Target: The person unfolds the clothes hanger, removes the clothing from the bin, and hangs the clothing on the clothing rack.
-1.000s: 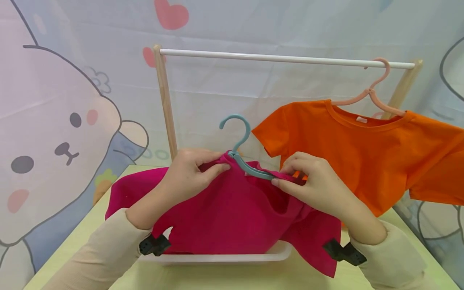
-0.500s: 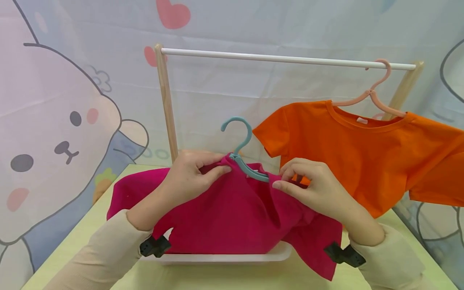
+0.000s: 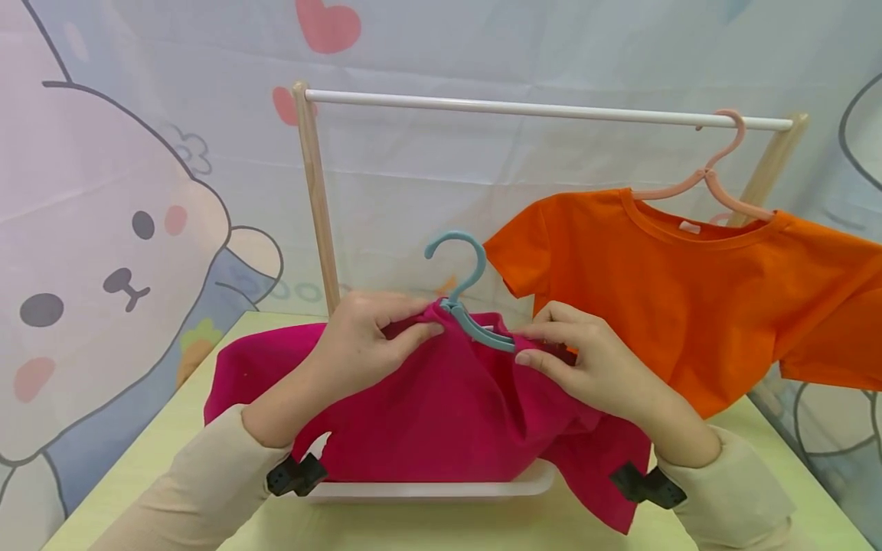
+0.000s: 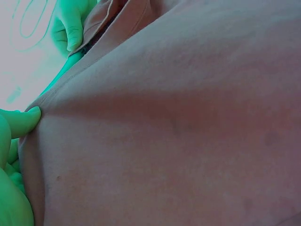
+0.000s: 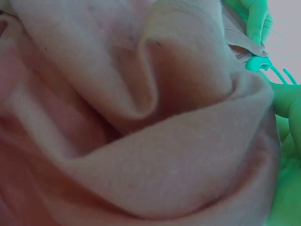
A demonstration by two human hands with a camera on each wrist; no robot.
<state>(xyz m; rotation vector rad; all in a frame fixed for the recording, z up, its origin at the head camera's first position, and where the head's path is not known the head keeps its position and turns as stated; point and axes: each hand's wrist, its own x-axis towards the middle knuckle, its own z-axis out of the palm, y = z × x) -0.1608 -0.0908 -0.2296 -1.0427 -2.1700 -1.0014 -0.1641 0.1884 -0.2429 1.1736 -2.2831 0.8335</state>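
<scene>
A magenta T-shirt (image 3: 427,413) is held up in the middle of the head view. A light-blue hanger (image 3: 475,264) sits in its neckline, hook upward and tilted. My left hand (image 3: 358,329) pinches the shirt's left shoulder by the collar, beside the base of the hook. My right hand (image 3: 586,356) pinches the other side of the collar, where the hanger's right arm runs under the cloth. In the left wrist view the thumb (image 4: 23,121) presses on the shirt's edge. Folded cloth (image 5: 164,155) fills the right wrist view. The hanger's left arm is hidden inside the shirt.
Behind stands a rack with a white rod (image 3: 517,106) and wooden posts. An orange T-shirt (image 3: 654,283) hangs at its right end on a pink hanger (image 3: 733,145). Under the magenta shirt is a white bin (image 3: 441,491) on the pale table (image 3: 289,528).
The blue hanger has sunk slightly and shifted right. On the right, the collar now covers more of the hanger's arm, and my right hand's fingers have shifted on the cloth. My left hand keeps its grip.
</scene>
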